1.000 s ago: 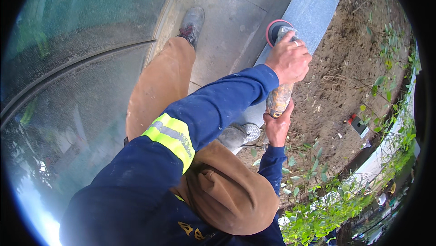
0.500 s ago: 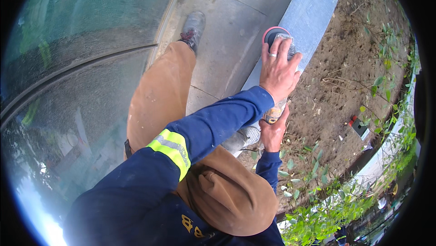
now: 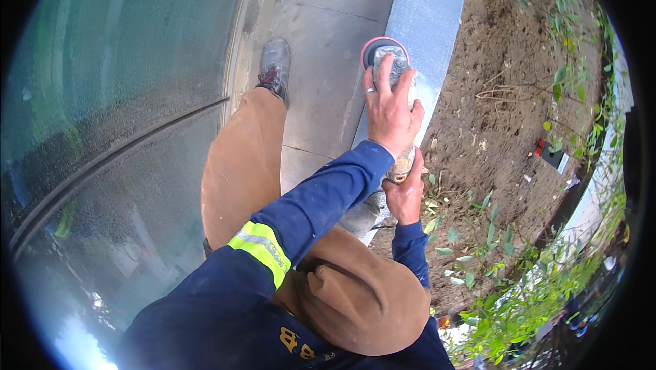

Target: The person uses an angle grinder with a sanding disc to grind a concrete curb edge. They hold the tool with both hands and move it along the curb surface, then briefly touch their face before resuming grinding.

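Observation:
An angle grinder (image 3: pixel 398 62) with a round, red-rimmed disc (image 3: pixel 370 50) lies along a smooth grey-blue ledge (image 3: pixel 427 8). The disc overlaps the ledge's left edge; whether it presses on the surface cannot be made out. My left hand (image 3: pixel 391 116), a ring on one finger, is closed over the grinder's head and front body from above. Closer to me, my right hand (image 3: pixel 406 199) wraps round the yellow-and-black rear of the grinder. My left forearm hides part of the tool's surroundings.
Left of the ledge runs a paved strip (image 3: pixel 321 62), where my boot (image 3: pixel 275 66) stands beside a large glass pane (image 3: pixel 137 49). Bare soil (image 3: pixel 506 97) with leafy plants (image 3: pixel 478 240) borders the ledge's right side. A black-and-red object (image 3: pixel 552 157) lies on the soil.
The view has shifted, so the ledge and grinder appear further left. Both hands keep their hold on the grinder, and more of its grey head shows between my left fingers.

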The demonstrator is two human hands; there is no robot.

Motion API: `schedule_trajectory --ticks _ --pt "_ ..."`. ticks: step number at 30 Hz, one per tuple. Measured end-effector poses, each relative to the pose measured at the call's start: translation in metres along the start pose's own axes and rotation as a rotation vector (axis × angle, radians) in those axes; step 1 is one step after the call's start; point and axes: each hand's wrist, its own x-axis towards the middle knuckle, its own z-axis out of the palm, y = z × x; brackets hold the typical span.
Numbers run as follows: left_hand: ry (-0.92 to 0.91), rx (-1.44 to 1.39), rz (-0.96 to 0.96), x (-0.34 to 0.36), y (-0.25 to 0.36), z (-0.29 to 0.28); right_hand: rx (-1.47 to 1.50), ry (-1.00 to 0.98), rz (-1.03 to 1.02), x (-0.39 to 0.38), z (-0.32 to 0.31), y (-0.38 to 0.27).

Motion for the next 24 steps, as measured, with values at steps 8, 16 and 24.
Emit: schedule_trajectory --ticks 8,16,24 --pt "0.089 0.091 -0.004 0.007 -0.028 -0.020 -0.025 -0.050 -0.125 0.005 0.022 -0.003" --pt "0.074 0.046 0.053 0.002 -0.010 -0.037 0.071 0.048 -0.214 -0.013 0.026 -0.003" --pt "0.027 0.099 0.084 0.007 -0.008 -0.025 0.107 0.061 -0.133 -0.012 0.022 -0.008"
